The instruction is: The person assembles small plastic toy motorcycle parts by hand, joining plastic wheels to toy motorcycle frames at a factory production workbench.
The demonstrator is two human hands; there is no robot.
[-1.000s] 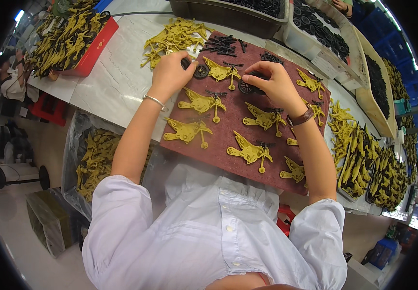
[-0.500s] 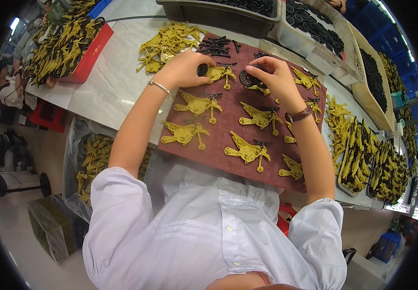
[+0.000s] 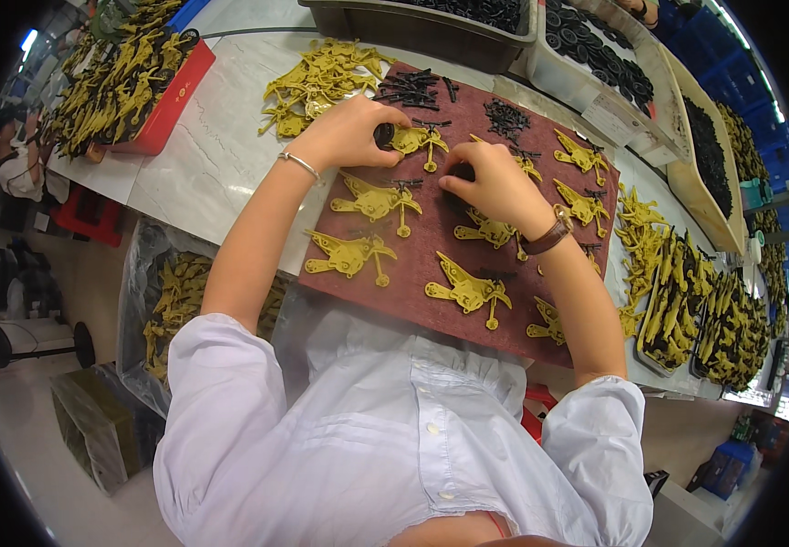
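My left hand [image 3: 353, 133] pinches a small black toy wheel [image 3: 382, 137] beside a yellow toy motorbike frame [image 3: 410, 139] at the far side of a dark red mat [image 3: 394, 296]. Curled over the middle of the mat, my right hand [image 3: 496, 187] holds another black wheel [image 3: 460, 170], mostly hidden by the fingers. Beneath that hand, two more yellow frames are partly covered. Several similar frames lie in rows, such as one at the near left [image 3: 349, 253] and one at the near middle [image 3: 469, 287]; black handlebar pieces show on some of them.
Small black parts [image 3: 506, 118] and black sticks [image 3: 410, 88] lie at the mat's far edge, near a pile of yellow frames [image 3: 308, 82]. Behind stand a grey bin [image 3: 412, 36] and a white bin of wheels [image 3: 586, 82]. A red box [image 3: 171, 100] is at left, filled trays [image 3: 672, 301] at right.
My right hand has moved left and nearer to me with its wheel, uncovering the small black parts behind. The left hand stays almost in place, still pinching its wheel.
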